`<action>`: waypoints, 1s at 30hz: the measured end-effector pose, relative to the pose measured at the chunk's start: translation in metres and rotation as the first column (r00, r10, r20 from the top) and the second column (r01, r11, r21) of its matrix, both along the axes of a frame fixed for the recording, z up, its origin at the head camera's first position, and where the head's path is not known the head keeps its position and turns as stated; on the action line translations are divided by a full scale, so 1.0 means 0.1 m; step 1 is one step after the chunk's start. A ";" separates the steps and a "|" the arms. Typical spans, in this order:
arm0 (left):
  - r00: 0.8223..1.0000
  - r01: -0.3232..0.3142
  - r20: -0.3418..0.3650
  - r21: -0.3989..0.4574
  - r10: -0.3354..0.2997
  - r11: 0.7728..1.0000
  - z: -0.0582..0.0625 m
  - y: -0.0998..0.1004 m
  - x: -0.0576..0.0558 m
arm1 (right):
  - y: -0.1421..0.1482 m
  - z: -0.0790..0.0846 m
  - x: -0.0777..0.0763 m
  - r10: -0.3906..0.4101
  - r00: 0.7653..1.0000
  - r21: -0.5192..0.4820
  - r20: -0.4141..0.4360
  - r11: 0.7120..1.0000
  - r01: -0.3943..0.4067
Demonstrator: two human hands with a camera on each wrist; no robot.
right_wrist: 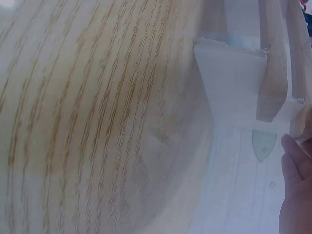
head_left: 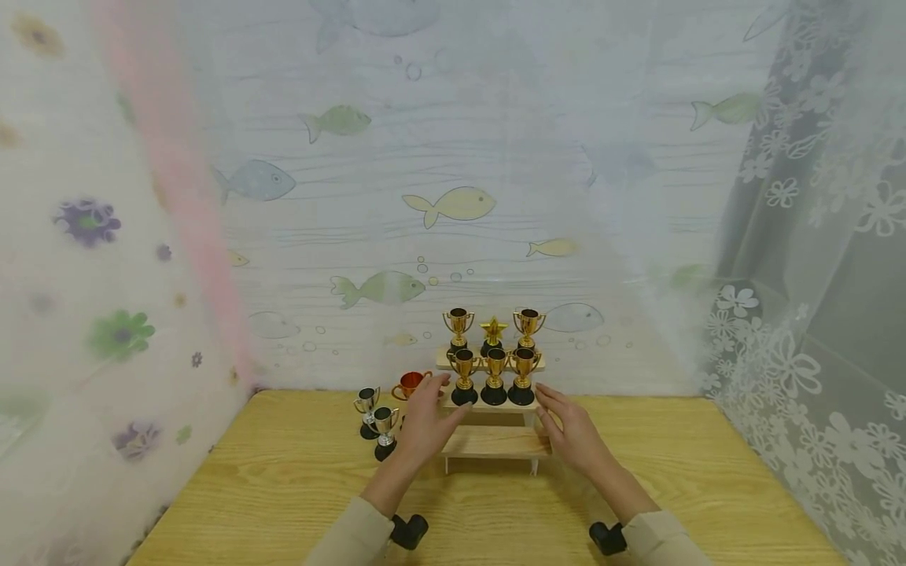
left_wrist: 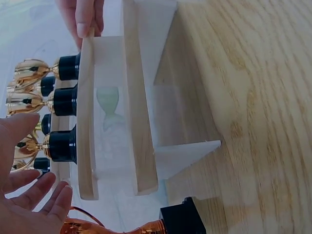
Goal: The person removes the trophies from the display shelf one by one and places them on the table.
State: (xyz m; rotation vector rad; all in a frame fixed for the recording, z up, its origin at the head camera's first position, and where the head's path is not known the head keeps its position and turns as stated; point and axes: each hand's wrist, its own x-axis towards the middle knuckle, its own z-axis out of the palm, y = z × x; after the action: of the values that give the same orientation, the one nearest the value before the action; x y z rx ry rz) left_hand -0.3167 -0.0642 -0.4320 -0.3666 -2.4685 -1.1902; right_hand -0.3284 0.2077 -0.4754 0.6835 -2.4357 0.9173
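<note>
A tiered wooden stand (head_left: 495, 443) faces me on the table. Three gold trophy cups (head_left: 495, 387) with black bases line its middle step. On the top step, a gold star trophy (head_left: 493, 328) sits between two gold cups, one at the left (head_left: 458, 321). My left hand (head_left: 423, 424) is beside the middle step's left end, fingers spread near the leftmost cup and gripping nothing. At the other end, my right hand (head_left: 576, 436) rests its fingertips against the step's edge, fingers extended. The left wrist view shows the step's board (left_wrist: 87, 122) between both hands.
Two silver trophy cups, one nearer (head_left: 384, 428) and one behind (head_left: 367, 405), stand left of my left hand. A red-bronze cup (head_left: 410, 384) is partly hidden behind that hand. A fish-patterned curtain (head_left: 453, 259) hangs behind the wooden table (head_left: 283, 479).
</note>
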 end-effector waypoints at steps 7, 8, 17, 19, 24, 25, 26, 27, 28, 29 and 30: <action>1.000 0.021 0.019 0.021 -0.022 1.000 -0.03 0.06 -0.08 | 0.00 0.00 0.00 -0.006 1.000 -0.003 -0.001 1.000 0.006; 0.999 0.018 0.026 0.017 -0.018 1.000 -0.03 0.07 -0.09 | 0.00 -0.01 0.00 -0.007 1.000 -0.003 -0.001 1.000 0.007; 0.999 0.009 0.049 0.002 -0.009 1.000 -0.06 0.10 -0.16 | -0.01 -0.01 0.01 -0.012 1.000 -0.006 0.018 1.000 0.012; 0.998 0.005 0.062 0.002 -0.005 1.000 -0.07 0.11 -0.18 | -0.01 -0.01 0.02 -0.016 1.000 -0.005 0.024 1.000 0.016; 0.999 -0.009 0.053 -0.006 0.009 1.000 -0.07 0.13 -0.20 | -0.02 0.02 0.03 -0.015 0.999 -0.009 0.030 1.000 0.016; 0.999 -0.013 0.048 -0.010 0.014 1.000 -0.07 0.14 -0.21 | -0.02 0.02 0.03 -0.015 0.999 -0.009 0.030 1.000 0.015; 0.999 -0.017 0.040 -0.013 0.017 1.000 -0.07 0.14 -0.21 | -0.02 0.03 0.03 -0.014 0.999 -0.010 0.029 1.000 0.014; 0.999 -0.021 0.039 -0.015 0.021 1.000 -0.08 0.15 -0.21 | -0.02 0.03 0.04 -0.014 1.000 -0.010 0.028 1.000 0.014; 0.999 -0.026 0.038 -0.017 0.026 1.000 -0.08 0.15 -0.21 | -0.02 0.03 0.04 -0.014 1.000 -0.010 0.027 1.000 0.014; 0.999 -0.029 0.031 -0.021 0.030 0.999 -0.08 0.15 -0.21 | -0.02 0.03 0.04 -0.013 1.000 -0.010 0.026 1.000 0.013; 0.999 -0.032 0.027 -0.023 0.033 0.999 -0.09 0.15 -0.22 | -0.02 0.03 0.04 -0.013 1.000 -0.010 0.025 1.000 0.013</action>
State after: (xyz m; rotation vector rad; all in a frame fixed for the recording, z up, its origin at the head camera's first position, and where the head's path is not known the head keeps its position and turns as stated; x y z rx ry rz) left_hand -0.3383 -0.0487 -0.4409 -0.3166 -2.5034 -1.1631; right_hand -0.3247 0.2059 -0.4724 0.6553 -2.4526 0.9379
